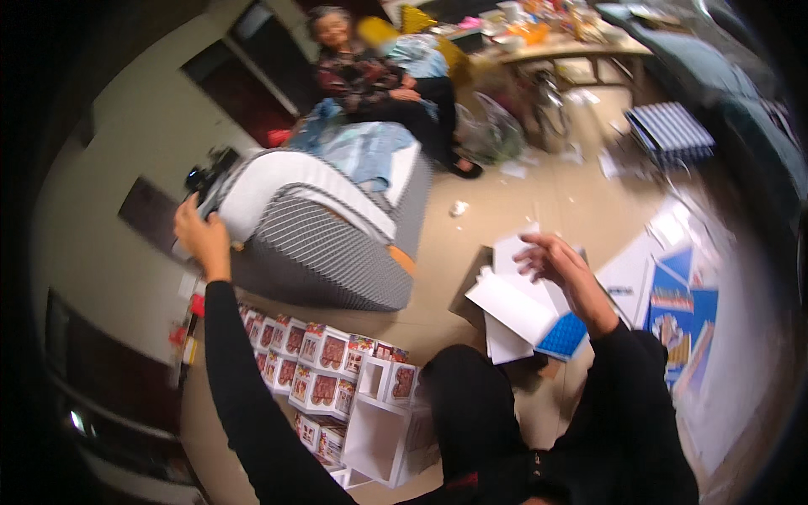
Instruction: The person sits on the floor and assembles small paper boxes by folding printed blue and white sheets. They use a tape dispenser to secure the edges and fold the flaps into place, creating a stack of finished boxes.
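Note:
At the far left, my left hand [204, 242] reaches up beside the sofa arm. Its fingers close at the edge of a dark object [210, 178] with a small shiny round part, whose kind I cannot make out. My right hand [566, 273] hangs with fingers apart and nothing in them, above a pile of cardboard. In that pile are a white flat carton piece [510, 305] and a blue patterned piece [562, 337]. Stacked white printed boxes [330, 364] stand between my arms, and an open white box [374, 438] sits by my knee.
A grey striped sofa [332, 248] lies ahead, with a person [362, 80] seated at its far end. Behind stands a cluttered table [581, 52]. To the right are a striped bag [672, 130], blue printed sheets [683, 316] and scattered scraps on the floor.

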A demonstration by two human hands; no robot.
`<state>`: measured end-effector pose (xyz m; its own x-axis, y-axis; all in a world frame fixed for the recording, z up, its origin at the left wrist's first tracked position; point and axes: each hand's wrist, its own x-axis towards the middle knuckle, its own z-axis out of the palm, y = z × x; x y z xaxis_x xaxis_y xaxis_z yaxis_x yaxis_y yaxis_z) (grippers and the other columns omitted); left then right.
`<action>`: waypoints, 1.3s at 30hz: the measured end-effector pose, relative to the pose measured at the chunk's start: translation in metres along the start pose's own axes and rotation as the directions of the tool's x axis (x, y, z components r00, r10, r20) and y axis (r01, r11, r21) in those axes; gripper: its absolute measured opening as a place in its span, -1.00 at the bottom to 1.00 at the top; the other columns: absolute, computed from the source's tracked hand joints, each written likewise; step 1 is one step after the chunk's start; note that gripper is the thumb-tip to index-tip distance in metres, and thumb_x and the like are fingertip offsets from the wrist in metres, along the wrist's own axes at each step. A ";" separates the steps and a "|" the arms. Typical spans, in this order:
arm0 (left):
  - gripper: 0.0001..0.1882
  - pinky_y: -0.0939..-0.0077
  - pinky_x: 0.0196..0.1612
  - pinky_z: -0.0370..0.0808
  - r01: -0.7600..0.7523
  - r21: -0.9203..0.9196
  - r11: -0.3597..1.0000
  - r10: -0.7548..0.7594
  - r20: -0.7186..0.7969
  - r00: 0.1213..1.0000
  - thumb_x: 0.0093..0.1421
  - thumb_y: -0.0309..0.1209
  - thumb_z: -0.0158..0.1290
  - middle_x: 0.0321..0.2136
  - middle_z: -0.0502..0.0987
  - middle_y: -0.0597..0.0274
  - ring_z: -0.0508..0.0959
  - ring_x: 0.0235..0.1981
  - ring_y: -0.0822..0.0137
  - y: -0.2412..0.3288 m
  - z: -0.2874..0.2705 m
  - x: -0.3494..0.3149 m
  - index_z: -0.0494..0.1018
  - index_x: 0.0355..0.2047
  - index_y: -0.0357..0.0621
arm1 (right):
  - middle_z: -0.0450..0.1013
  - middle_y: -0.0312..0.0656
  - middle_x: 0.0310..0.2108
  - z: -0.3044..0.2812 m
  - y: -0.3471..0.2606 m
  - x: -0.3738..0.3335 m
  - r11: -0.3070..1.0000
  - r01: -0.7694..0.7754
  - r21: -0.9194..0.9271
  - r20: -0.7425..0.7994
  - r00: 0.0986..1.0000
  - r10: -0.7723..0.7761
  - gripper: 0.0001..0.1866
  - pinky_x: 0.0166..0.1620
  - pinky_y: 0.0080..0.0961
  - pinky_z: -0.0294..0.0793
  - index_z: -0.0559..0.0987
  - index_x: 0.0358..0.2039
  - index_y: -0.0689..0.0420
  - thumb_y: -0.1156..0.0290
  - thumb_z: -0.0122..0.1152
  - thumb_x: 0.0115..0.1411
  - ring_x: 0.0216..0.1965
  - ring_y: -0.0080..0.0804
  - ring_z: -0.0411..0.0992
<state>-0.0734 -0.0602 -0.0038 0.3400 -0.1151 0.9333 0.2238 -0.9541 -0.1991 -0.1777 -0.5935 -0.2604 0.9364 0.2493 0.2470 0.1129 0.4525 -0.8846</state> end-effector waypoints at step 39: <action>-0.77 0.17 0.01 0.30 0.209 -0.836 0.508 0.646 0.530 0.549 -0.13 -0.42 0.31 -0.32 0.52 0.20 0.47 -0.12 0.09 0.405 -0.114 -0.347 0.52 -0.43 -0.08 | 0.57 0.08 -0.38 -0.147 0.077 -0.031 0.001 -0.419 -0.908 -0.419 0.908 -0.024 -0.68 -0.29 -0.18 0.55 0.44 -0.18 0.28 0.41 0.13 0.05 -0.30 0.02 0.58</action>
<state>-0.2051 -0.4382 -0.3747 0.8156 -0.5332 0.2249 -0.5784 -0.7400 0.3433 -0.1488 -0.6926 -0.3941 0.9864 -0.1434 0.0802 -0.0905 -0.8816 -0.4632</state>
